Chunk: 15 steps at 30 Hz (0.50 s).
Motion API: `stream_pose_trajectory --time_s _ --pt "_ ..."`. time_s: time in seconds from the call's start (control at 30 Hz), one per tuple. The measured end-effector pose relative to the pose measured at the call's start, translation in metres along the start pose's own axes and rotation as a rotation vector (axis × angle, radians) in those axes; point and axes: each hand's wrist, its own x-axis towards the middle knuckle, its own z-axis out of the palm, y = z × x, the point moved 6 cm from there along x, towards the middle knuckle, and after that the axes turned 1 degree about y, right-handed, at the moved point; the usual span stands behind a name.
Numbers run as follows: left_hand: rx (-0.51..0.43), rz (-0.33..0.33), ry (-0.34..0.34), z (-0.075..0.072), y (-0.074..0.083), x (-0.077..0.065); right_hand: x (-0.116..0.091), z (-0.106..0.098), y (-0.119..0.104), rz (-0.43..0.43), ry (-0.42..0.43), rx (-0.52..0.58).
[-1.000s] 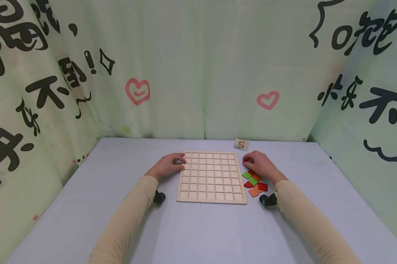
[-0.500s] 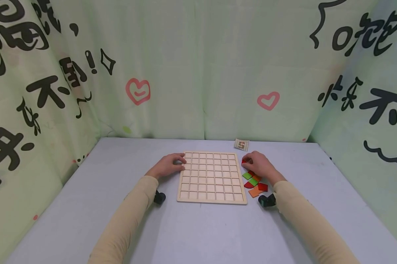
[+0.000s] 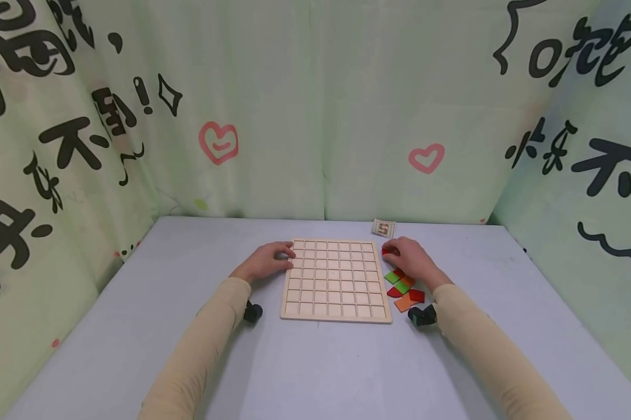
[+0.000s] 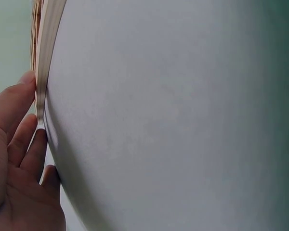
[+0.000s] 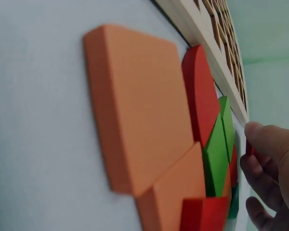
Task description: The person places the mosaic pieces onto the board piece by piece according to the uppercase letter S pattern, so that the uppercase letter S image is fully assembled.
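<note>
Board (image 3: 334, 284) flat on table (image 3: 315, 373); left hand (image 3: 265, 262) at its left edge, thumb and fingers apart and touching the rim. Right hand (image 3: 411, 258), just off the board's right edge near the far corner, has thumb and fingers clamped on a small red piece (image 5: 250, 148). Green, orange and red blocks (image 3: 402, 287) crowd beside the board's right edge, partly hidden by this hand; patterned card (image 3: 384, 228) beyond the board's far right corner.

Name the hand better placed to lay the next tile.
Probably the right hand: it pinches a red tile beside the wooden grid board, while the left hand touches its left edge.
</note>
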Motion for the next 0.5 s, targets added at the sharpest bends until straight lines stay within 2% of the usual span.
stream_pose_trajectory --time_s 0.17,0.3,0.5 --pt "-0.005 -0.006 -0.008 0.001 -0.001 0.0 0.004 0.0 -0.011 -0.018 0.024 0.04" --pt "-0.009 -0.003 -0.002 0.0 -0.001 0.0 0.009 0.0 -0.025 -0.077 0.049 0.07" --pt "-0.011 0.0 -0.003 -0.001 0.001 -0.001 0.016 0.006 -0.044 -0.145 0.04 0.077"
